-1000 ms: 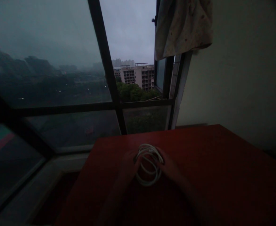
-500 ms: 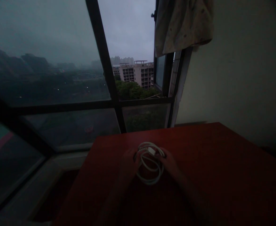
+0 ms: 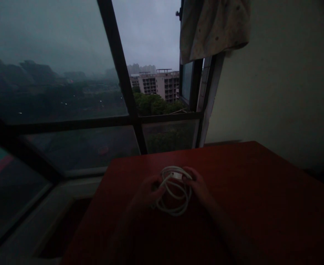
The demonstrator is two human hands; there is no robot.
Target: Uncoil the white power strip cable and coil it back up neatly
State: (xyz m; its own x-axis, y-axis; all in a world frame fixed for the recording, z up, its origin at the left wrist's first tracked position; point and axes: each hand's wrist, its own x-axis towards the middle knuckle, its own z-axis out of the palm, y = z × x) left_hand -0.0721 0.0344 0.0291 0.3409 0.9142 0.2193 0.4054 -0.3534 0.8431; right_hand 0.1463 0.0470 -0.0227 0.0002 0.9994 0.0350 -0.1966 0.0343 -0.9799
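Note:
A white cable lies in loose coils over the red-brown table. Its pale rectangular plug shows at the top of the coils. On the left side, my left hand is closed around a strand, with thumb and fingers curled together. My right hand grips the right side of the coils beside the plug, its fingertips bent over the cable. Dim light hides the finer detail of the fingers and of the plug's end.
A dark-framed window stands behind and to the left of the table, with one sash swung outward. A spotted curtain hangs at its right edge. The pale wall runs along the right, and a sill lies left of the table.
My left hand has shifted slightly left and now pinches a strand on the coil's left. The plug has turned more level near my right hand. The view has moved a little.

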